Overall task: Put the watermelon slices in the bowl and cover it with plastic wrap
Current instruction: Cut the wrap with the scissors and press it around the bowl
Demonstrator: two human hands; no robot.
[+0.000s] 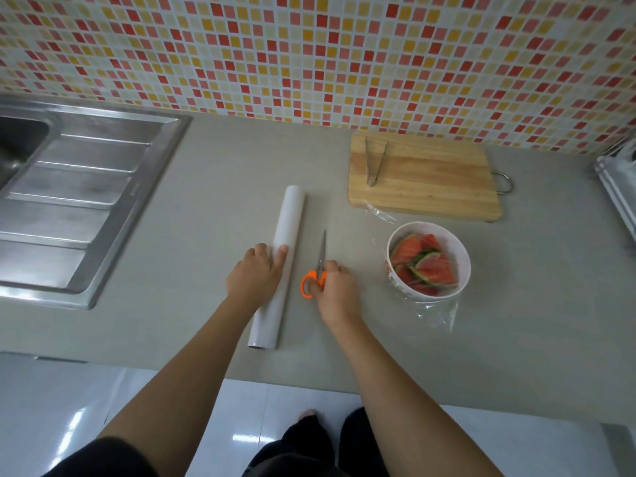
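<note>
Soft, even light fills the scene, with only faint shadows on the counter (pixel 213 187). Below the counter, the glossy floor (pixel 69 407) shows bright white glare patches. Left of the counter, the steel sink (pixel 79 187) carries dull reflections. Wide-angle distortion bends the tiled wall (pixel 309 46) above the counter, and detail softens toward the edges.

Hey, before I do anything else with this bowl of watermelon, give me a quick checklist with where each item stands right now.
1. Watermelon slices in the bowl: ok.
2. Plastic wrap over the bowl: appears on, with loose film trailing onto the counter; whether it seals all round, cannot tell.
3. Cutting board free of slices: ok, only tongs lie on it.
4. Scissors closed: ok, right hand on the handles.
5. Wrap roll steady: ok, left hand rests on it.
</note>
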